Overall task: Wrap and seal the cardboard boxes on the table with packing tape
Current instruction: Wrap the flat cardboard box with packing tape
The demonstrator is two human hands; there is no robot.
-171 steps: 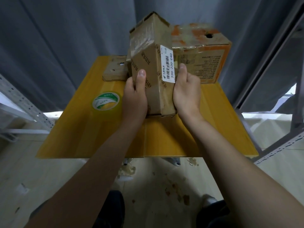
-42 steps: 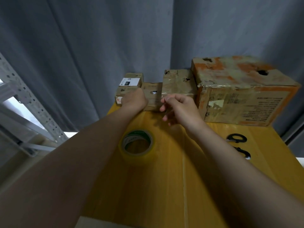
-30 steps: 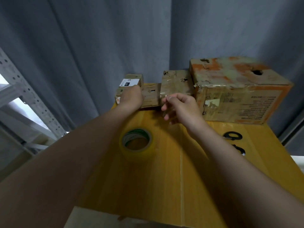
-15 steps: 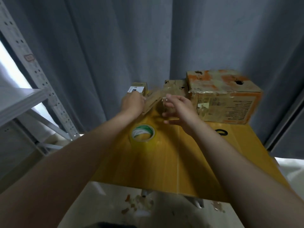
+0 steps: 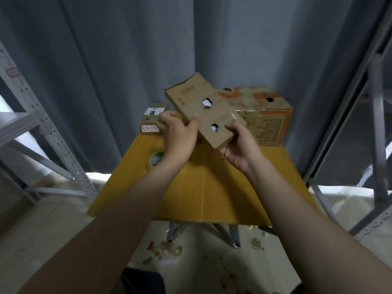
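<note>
A flat brown cardboard box (image 5: 196, 100) with two torn holes hangs tilted above the yellow table (image 5: 212, 187). My left hand (image 5: 177, 134) grips its left edge, thumb on top. Its near right corner is held by my right hand (image 5: 239, 145), fingers curled round it. The roll of packing tape (image 5: 153, 161) lies on the table, mostly hidden under my left wrist. A large orange-stained box (image 5: 263, 111) stands at the back right. A small box (image 5: 151, 122) with a white label sits at the back left.
Grey curtains hang behind the table. Metal shelving (image 5: 38, 124) stands at the left and more metal shelving (image 5: 379, 124) at the right. Scraps litter the floor (image 5: 165, 249) under the table's front edge.
Both hands have lifted the flat box off the back of the table and brought it toward me, tilted. The view has dropped back, so the table's front edge and the floor show.
</note>
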